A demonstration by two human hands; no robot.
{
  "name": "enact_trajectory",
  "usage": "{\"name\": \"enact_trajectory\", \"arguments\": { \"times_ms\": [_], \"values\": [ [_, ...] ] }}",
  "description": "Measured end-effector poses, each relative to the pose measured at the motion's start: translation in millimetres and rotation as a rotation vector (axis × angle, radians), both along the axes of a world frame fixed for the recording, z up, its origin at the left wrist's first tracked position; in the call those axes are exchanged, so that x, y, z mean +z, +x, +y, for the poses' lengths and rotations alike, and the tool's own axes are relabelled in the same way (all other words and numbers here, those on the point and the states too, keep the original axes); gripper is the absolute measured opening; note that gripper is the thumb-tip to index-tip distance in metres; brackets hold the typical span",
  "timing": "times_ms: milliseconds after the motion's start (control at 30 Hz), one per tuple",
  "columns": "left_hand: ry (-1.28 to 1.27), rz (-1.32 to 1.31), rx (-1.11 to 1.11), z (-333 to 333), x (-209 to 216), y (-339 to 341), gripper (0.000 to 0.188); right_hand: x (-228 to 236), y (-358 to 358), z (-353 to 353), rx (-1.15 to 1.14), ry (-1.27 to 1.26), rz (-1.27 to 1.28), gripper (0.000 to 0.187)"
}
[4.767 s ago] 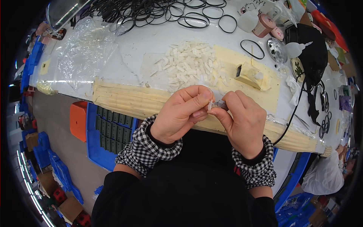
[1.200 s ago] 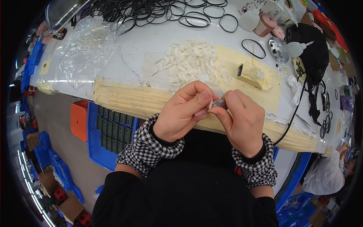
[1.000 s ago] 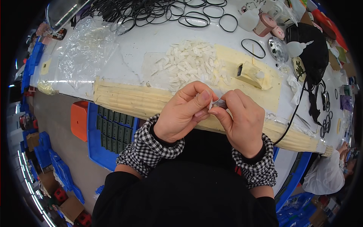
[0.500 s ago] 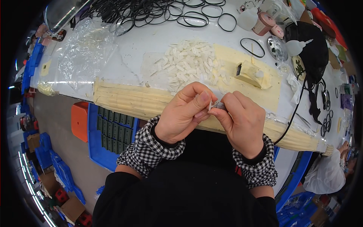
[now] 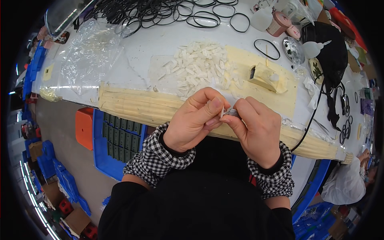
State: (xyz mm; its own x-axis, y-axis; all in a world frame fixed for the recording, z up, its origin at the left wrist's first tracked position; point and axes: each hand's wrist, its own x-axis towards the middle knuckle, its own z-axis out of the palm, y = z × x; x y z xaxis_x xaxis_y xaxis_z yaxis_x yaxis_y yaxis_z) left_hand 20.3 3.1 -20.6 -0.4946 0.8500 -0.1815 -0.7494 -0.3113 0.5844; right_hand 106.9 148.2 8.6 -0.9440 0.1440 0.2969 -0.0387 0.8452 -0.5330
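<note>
Close together above the table's padded front edge (image 5: 140, 106), both hands meet fingertip to fingertip. My left hand (image 5: 194, 120) pinches a thin white strip (image 5: 222, 112) between thumb and fingers. A small grey piece (image 5: 233, 113) is pinched in my right hand (image 5: 258, 130), its tip against the white strip; its exact kind is too small to tell. Just beyond the hands lies a loose heap of short whitish strips (image 5: 200, 66), partly on a yellow sheet (image 5: 288, 100). On that sheet stands a block wrapped in yellow tape (image 5: 267, 78).
Black rubber rings (image 5: 204, 19) are heaped along the far side, with one loose ring (image 5: 267, 49) nearer. Clear plastic film (image 5: 90, 56) lies at left. Squeeze bottles (image 5: 314, 50) and a black bag (image 5: 330, 60) crowd the right. Below the table, a blue crate (image 5: 105, 162) holds dark green parts.
</note>
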Motion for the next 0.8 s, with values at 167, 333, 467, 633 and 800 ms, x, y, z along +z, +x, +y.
{"name": "enact_trajectory", "arguments": {
  "times_ms": [167, 333, 467, 633, 800],
  "values": [
    [0.0, -0.028, -0.007, 1, 0, 0, 0.015, -7, -1, 3, -0.02, -0.021, 0.064, 0.034],
    [-0.077, 0.035, 0.109, -1, 0, -7, 0.015, -7, 1, 13, -0.18, -0.119, 0.048, 0.029],
    [-0.154, 0.079, 0.206, -6, 6, -16, 0.016, -21, 2, 12, -0.154, -0.112, 0.044, 0.017],
    [-0.158, 0.068, 0.307, -7, 7, -20, 0.02, -28, -8, -5, -0.068, -0.065, -0.013, 0.014],
    [-0.175, 0.025, 0.322, -9, 9, -20, 0.021, -28, -13, -7, -0.094, -0.029, -0.021, 0.014]
  ]
}}
